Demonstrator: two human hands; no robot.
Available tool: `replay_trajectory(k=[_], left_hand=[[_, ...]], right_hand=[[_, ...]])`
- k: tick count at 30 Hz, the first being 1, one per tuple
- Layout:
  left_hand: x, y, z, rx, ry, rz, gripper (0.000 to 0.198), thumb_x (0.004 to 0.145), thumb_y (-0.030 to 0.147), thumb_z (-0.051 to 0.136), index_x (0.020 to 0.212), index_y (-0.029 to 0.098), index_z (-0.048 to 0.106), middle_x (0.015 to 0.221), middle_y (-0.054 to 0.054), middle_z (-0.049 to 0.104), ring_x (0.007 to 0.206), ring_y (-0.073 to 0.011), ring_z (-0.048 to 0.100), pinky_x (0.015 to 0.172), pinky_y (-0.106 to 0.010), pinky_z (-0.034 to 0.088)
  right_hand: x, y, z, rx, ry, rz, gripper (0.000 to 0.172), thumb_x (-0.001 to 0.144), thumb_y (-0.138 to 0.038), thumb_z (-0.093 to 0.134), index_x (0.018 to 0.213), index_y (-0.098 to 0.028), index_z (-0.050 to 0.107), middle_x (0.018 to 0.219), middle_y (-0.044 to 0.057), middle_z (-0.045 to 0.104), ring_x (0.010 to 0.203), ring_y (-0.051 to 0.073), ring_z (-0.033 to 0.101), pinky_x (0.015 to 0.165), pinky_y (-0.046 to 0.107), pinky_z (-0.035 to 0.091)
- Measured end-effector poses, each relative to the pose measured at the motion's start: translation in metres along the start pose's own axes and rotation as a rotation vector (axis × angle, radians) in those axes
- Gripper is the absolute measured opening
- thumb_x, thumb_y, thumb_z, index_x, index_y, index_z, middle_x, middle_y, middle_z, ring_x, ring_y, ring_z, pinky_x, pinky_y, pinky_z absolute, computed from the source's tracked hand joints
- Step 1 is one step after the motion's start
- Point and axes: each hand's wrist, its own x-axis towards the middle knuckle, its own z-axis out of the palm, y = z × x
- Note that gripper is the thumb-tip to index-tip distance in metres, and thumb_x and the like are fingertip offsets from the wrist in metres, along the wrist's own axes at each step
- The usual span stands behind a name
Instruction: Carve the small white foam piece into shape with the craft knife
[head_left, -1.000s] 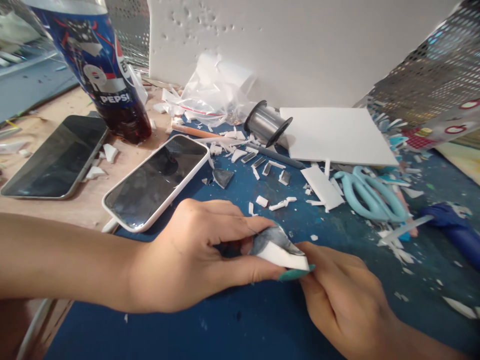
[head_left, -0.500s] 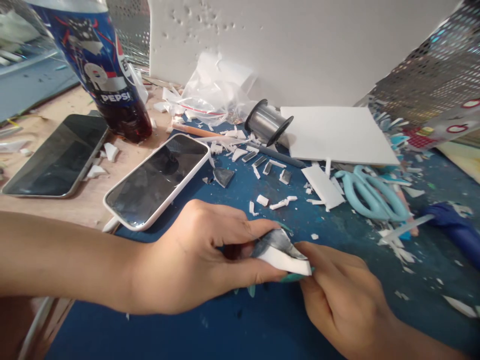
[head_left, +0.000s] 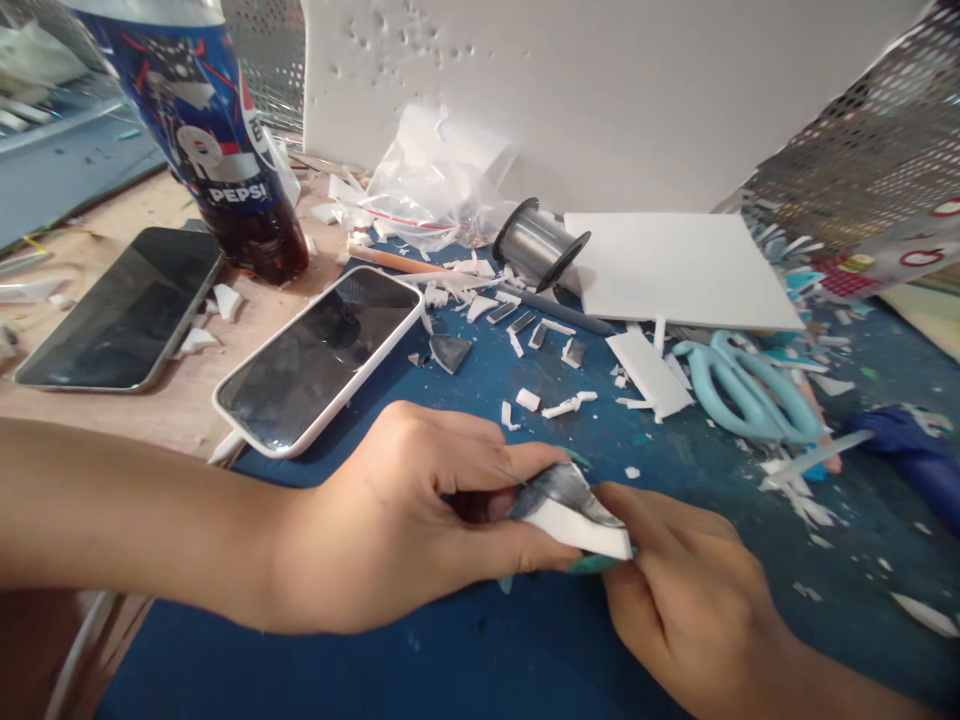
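My left hand point(head_left: 405, 515) pinches a small block of white foam point(head_left: 581, 528) between its thumb and fingers. Dark grey covers the block's top face, while its cut side is white. Against the block's right end rests my right hand point(head_left: 686, 585), its fingers curled closed; whatever they may grip is hidden behind the knuckles. Both hands are above a blue cutting mat point(head_left: 337, 670). Farther back on the mat lie a dark grey wedge-shaped piece point(head_left: 450, 352) and white foam scraps point(head_left: 570, 405).
Two phones, one white-edged point(head_left: 322, 360) and one dark point(head_left: 124, 310), lie left beside a Pepsi bottle point(head_left: 225, 150). Behind are a wire spool point(head_left: 538, 243), a plastic bag point(head_left: 435, 190) and a white foam sheet point(head_left: 682, 265). Light-blue-handled scissors point(head_left: 750, 390) and a dark blue tool point(head_left: 911, 460) lie right.
The foam block and my left hand have shifted very slightly to the right in view, along with the background. Both hands keep the same hold.
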Motion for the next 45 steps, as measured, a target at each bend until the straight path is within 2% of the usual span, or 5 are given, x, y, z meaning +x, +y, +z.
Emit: replay_trajectory(k=[12, 23, 34, 41, 45], left_hand=[[0.000, -0.001, 0.003, -0.042, 0.000, -0.007, 0.008, 0.085, 0.019, 0.073, 0.084, 0.012, 0.071, 0.063, 0.006, 0.042, 0.055, -0.0054, 0.041, 0.050, -0.014, 0.036], [0.000, -0.001, 0.003, -0.062, 0.021, 0.013, 0.022, 0.083, 0.017, 0.075, 0.065, 0.010, 0.064, 0.062, 0.006, 0.041, 0.054, -0.0050, 0.040, 0.048, -0.016, 0.034], [0.001, 0.000, 0.003, -0.022, 0.013, 0.000, 0.028, 0.084, 0.021, 0.074, 0.060, 0.013, 0.063, 0.062, 0.005, 0.044, 0.054, -0.0060, 0.043, 0.048, -0.017, 0.037], [0.000, 0.000, 0.003, 0.012, 0.011, 0.023, 0.022, 0.084, 0.021, 0.074, 0.065, 0.010, 0.069, 0.060, 0.004, 0.045, 0.054, -0.0064, 0.043, 0.049, -0.017, 0.037], [0.001, 0.002, 0.002, -0.041, -0.004, -0.036, 0.014, 0.081, 0.017, 0.077, 0.092, 0.008, 0.076, 0.062, 0.004, 0.049, 0.055, -0.0066, 0.047, 0.050, -0.015, 0.040]], right_hand=[[-0.002, -0.002, 0.000, -0.038, 0.027, -0.002, 0.023, 0.088, -0.001, 0.038, 0.093, -0.022, 0.046, 0.058, -0.003, 0.056, 0.047, 0.015, 0.055, 0.047, 0.027, 0.044], [0.003, -0.004, -0.001, -0.048, 0.024, -0.024, 0.026, 0.081, 0.001, 0.038, 0.090, -0.022, 0.044, 0.057, -0.004, 0.055, 0.046, 0.015, 0.055, 0.047, 0.025, 0.044], [0.001, -0.004, 0.002, -0.032, -0.006, 0.014, 0.028, 0.076, 0.003, 0.037, 0.083, -0.023, 0.042, 0.057, -0.003, 0.054, 0.046, 0.015, 0.052, 0.046, 0.026, 0.041], [0.004, -0.006, -0.002, -0.067, -0.015, -0.005, 0.029, 0.076, 0.004, 0.035, 0.083, -0.024, 0.041, 0.057, -0.003, 0.054, 0.047, 0.015, 0.053, 0.047, 0.026, 0.042], [0.009, -0.005, -0.006, -0.052, -0.026, -0.028, 0.030, 0.074, 0.004, 0.035, 0.085, -0.024, 0.038, 0.056, -0.004, 0.056, 0.046, 0.014, 0.055, 0.045, 0.024, 0.043]])
